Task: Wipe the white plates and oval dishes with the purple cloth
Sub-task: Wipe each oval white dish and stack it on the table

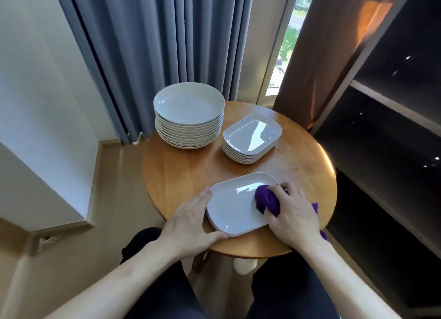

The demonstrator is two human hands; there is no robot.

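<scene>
A white oval dish (232, 207) lies at the near edge of the round wooden table (191, 173); a second rim seems to show under its left side. My right hand (292, 213) grips the bunched purple cloth (266, 200) and presses it on the dish's right part. My left hand (193, 225) lies against the dish's left rim, fingers straight along the edge and thumb at the near rim. A stack of several round white plates (189, 104) stands at the back left. A stack of several white oval dishes (251, 134) sits at the back right.
Grey curtains (155, 37) hang behind the table, with a window strip (290, 39) to their right. Dark shelving (391, 128) stands close along the table's right side. A pale wall and floor lie to the left. My dark-trousered knees (167, 283) are under the near edge.
</scene>
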